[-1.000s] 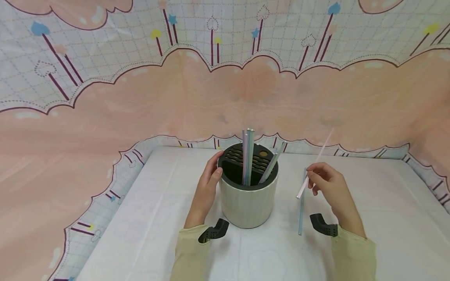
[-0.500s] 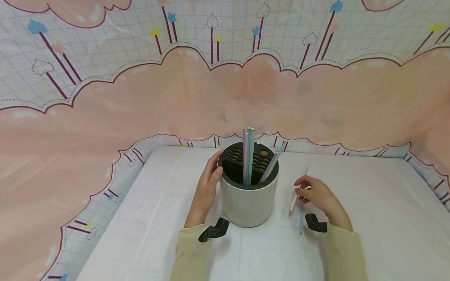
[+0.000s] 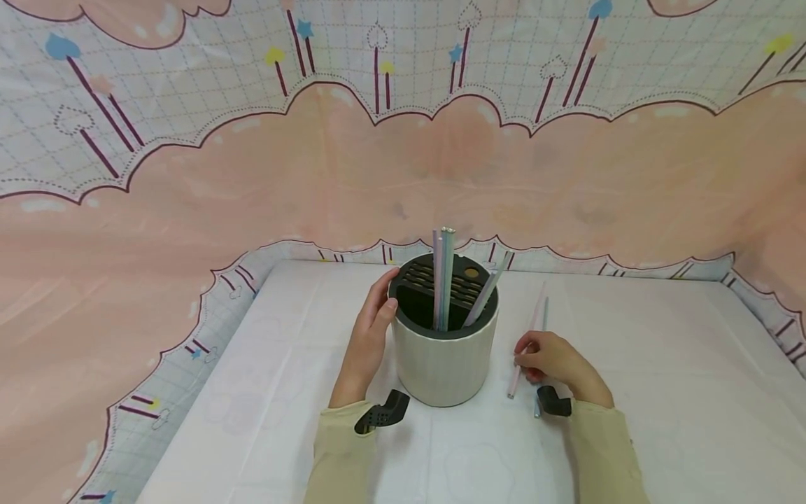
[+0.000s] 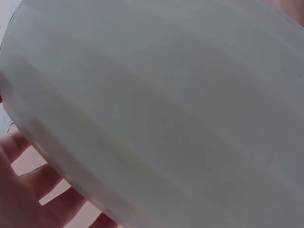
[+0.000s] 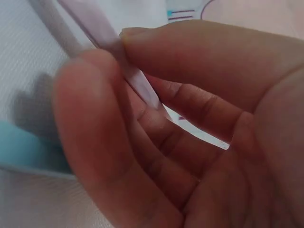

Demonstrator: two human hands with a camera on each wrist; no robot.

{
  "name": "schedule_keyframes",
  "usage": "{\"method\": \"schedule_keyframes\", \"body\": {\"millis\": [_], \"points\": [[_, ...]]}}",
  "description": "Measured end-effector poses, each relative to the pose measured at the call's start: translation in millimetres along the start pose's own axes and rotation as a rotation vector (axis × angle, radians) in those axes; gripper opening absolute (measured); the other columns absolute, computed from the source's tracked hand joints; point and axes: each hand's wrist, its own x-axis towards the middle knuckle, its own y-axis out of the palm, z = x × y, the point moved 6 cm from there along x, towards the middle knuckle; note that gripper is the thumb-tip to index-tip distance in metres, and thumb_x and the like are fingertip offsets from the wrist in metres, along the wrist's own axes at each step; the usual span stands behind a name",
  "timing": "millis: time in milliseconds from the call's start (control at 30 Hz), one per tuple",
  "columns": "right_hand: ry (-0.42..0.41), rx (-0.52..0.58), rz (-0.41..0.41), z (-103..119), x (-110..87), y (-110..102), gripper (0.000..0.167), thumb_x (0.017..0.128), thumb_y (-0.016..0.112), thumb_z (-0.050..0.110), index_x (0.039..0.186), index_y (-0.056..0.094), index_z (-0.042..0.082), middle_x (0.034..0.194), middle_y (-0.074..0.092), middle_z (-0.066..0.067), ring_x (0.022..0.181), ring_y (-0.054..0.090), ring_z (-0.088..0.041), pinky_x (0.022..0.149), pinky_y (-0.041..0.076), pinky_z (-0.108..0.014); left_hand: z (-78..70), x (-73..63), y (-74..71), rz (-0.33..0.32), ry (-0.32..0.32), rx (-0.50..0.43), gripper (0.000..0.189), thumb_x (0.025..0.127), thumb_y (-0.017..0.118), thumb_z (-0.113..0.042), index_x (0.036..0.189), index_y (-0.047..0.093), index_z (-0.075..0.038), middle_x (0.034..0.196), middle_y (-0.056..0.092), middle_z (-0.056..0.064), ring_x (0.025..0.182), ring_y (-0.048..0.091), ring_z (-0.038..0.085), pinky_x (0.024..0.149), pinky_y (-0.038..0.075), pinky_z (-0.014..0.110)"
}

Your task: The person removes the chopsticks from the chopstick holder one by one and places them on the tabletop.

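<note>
A round cream pen holder with a dark slotted top stands at the middle of the table. My left hand holds its left side, thumb at the rim; in the left wrist view its ribbed wall fills most of the picture, with fingers spread along it. My right hand pinches a slim pink pencil, tilted, low over the table to the holder's right. The right wrist view has this pink pencil between thumb and forefinger. A light blue pencil lies partly hidden beneath that hand.
Several pastel pencils stand in the holder's front compartment, one leaning right. A white cloth covers the table. Behind rises a peach patterned backdrop.
My right hand has come down and left with the pink pencil, from above the blue one to lower beside the holder. The left hand and the holder have stayed put.
</note>
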Motion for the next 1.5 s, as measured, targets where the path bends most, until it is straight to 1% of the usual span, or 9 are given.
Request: {"method": "schedule_keyframes", "body": {"millis": [367, 600, 800, 967, 1067, 1167, 1233, 1333, 1500], "points": [[-0.002, -0.15, -0.035, 11, -2.7, 5, 0.012, 0.081, 0.06, 0.01, 0.091, 0.056, 0.005, 0.065, 0.051, -0.006, 0.056, 0.049, -0.017, 0.053, 0.039, -0.028, -1.2, 1.5, -1.0, -0.001, 0.017, -0.004, 0.043, 0.092, 0.037, -0.044, 0.134, 0.034, -0.038, 0.142, 0.027, -0.013, 0.13, 0.024, 0.013, 0.102, 0.025, 0.045], [0.005, -0.148, -0.031, 10, -2.5, 6, 0.013, 0.081, 0.062, 0.011, 0.092, 0.055, 0.005, 0.067, 0.051, -0.006, 0.056, 0.049, -0.017, 0.053, 0.04, -0.028, 0.6, 1.3, -0.7, -0.006, 0.002, -0.007, 0.043, 0.091, 0.037, -0.047, 0.133, 0.034, -0.04, 0.141, 0.027, -0.016, 0.129, 0.024, 0.011, 0.102, 0.024, 0.045], [-0.038, -0.113, -0.049, 7, -2.5, -3, 0.016, 0.083, 0.061, 0.019, 0.094, 0.057, 0.007, 0.063, 0.052, -0.005, 0.053, 0.049, -0.017, 0.052, 0.039, -0.029, 1.2, -0.2, 0.6, -0.003, -0.011, -0.003, 0.042, 0.091, 0.037, -0.047, 0.133, 0.034, -0.041, 0.141, 0.027, -0.016, 0.13, 0.024, 0.011, 0.102, 0.024, 0.045], [-0.127, -0.035, -0.159, 16, -3.5, -17, 0.025, 0.088, 0.054, 0.031, 0.103, 0.056, 0.01, 0.066, 0.053, -0.006, 0.057, 0.051, -0.018, 0.055, 0.041, -0.031, -0.3, -0.8, 1.2, -0.005, -0.001, -0.003, 0.042, 0.092, 0.036, -0.046, 0.133, 0.034, -0.04, 0.14, 0.027, -0.017, 0.129, 0.024, 0.011, 0.102, 0.024, 0.045], [-0.204, 0.072, -0.269, 29, -8.8, -25, 0.032, 0.089, 0.051, 0.037, 0.105, 0.055, 0.009, 0.072, 0.054, -0.008, 0.061, 0.053, -0.02, 0.058, 0.046, -0.035, -0.8, -0.5, 1.0, -0.008, 0.007, -0.003, 0.042, 0.092, 0.036, -0.046, 0.133, 0.034, -0.04, 0.14, 0.028, -0.017, 0.129, 0.025, 0.011, 0.103, 0.025, 0.044], [-0.288, 0.175, -0.404, 45, -18.7, -31, 0.035, 0.088, 0.051, 0.04, 0.104, 0.056, 0.009, 0.074, 0.055, -0.01, 0.062, 0.055, -0.021, 0.058, 0.049, -0.035, -0.6, -0.5, 0.6, -0.008, 0.003, 0.0, 0.042, 0.091, 0.036, -0.047, 0.133, 0.034, -0.039, 0.14, 0.028, -0.017, 0.129, 0.025, 0.011, 0.102, 0.025, 0.045], [-0.331, 0.242, -0.489, 56, -26.7, -33, 0.034, 0.088, 0.052, 0.039, 0.102, 0.058, 0.009, 0.074, 0.056, -0.01, 0.062, 0.055, -0.02, 0.058, 0.049, -0.031, -0.4, -0.5, 0.3, -0.008, -0.003, 0.0, 0.043, 0.091, 0.036, -0.047, 0.133, 0.034, -0.039, 0.139, 0.028, -0.017, 0.129, 0.025, 0.01, 0.102, 0.025, 0.045], [-0.41, 0.346, -0.581, 75, -40.7, -35, 0.029, 0.088, 0.054, 0.034, 0.1, 0.059, 0.008, 0.074, 0.056, -0.009, 0.062, 0.056, -0.018, 0.059, 0.049, -0.024, -0.1, -0.4, 0.1, -0.007, -0.007, 0.0, 0.042, 0.092, 0.036, -0.046, 0.133, 0.034, -0.04, 0.14, 0.028, -0.017, 0.129, 0.025, 0.01, 0.102, 0.025, 0.045], [-0.578, 0.446, -0.644, 113, -72.5, -34, 0.021, 0.091, 0.052, 0.018, 0.099, 0.059, 0.0, 0.079, 0.058, -0.013, 0.068, 0.057, -0.02, 0.066, 0.05, -0.02, -0.1, -0.6, 0.5, -0.007, -0.013, -0.003, 0.042, 0.092, 0.036, -0.046, 0.133, 0.034, -0.04, 0.14, 0.027, -0.018, 0.129, 0.025, 0.01, 0.102, 0.025, 0.045]]}}
